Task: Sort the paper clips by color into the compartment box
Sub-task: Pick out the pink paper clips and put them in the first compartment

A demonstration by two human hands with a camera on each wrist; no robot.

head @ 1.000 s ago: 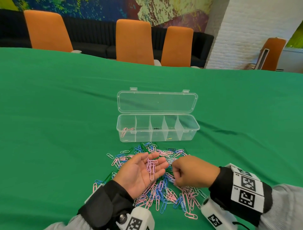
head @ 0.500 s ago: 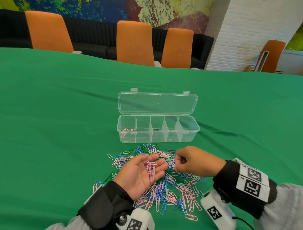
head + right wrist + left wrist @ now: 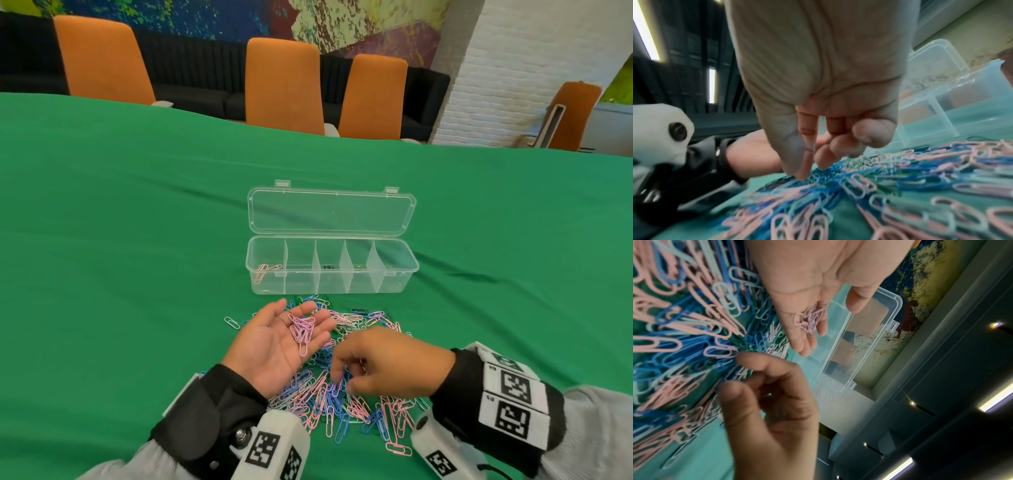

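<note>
While the left hand [image 3: 274,342] lies palm up at the lower middle of the head view, fingers straight and relaxed, it serves as a tray: a small bunch of pink paper clips [image 3: 302,331] rests across the base of its fingers, carried rather than gripped. Holding them this way probably lets several clips of one colour go to the box in a single trip. Just right of it, the right hand [image 3: 383,368] hangs knuckles up over the mixed pile of paper clips [image 3: 346,404], its fingers curled downward and the thumb and forefinger tips drawn close together at the pile. The right wrist view shows those fingertips [image 3: 801,174] touching blue and pink clips, but blur hides whether one is actually pinched, so I cannot tell.

Pink, blue, green and pale clips spread over the green surface [image 3: 137,240] from between the wrists up to the box. Above the pile, at the frame's centre, the clear compartment box [image 3: 332,270] sits with its lid [image 3: 330,212] folded flat behind it, so all five sections stay open to a drop from the near side. Its leftmost compartment already holds a few pink clips [image 3: 265,270]; the other sections look empty. Most of the sorting seems yet to be done.
</note>
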